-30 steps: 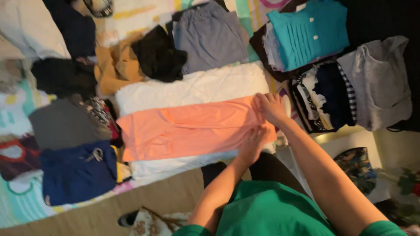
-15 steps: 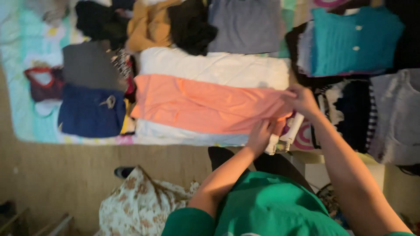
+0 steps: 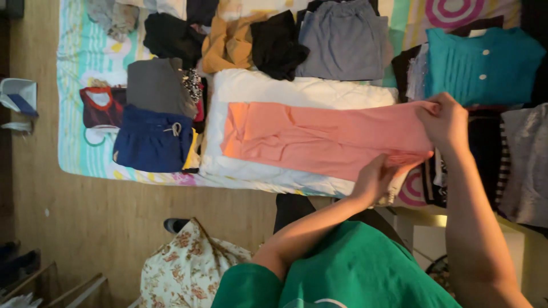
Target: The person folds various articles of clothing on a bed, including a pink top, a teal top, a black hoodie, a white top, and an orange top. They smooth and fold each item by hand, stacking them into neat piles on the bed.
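We had the salmon-pink garment (image 3: 319,140) stretched flat across a white folded cloth (image 3: 268,91) on the patterned bedspread (image 3: 85,51). Our right hand (image 3: 448,122) pinched its far corner between thumb and fingers, closed on the fabric. Our left hand (image 3: 374,181) pressed and gripped the near edge of that same end, fingers curled onto the cloth. As we judged it, the folding was at the smoothing stage: the piece lay in 1 long strip, with both hands at 1 end. The next move would have called for carrying that held end over toward the free end near the navy shorts (image 3: 153,140), with the edges kept aligned. A teal buttoned top (image 3: 479,63) and grey shorts (image 3: 342,43) lay close by, well apart from the fold.
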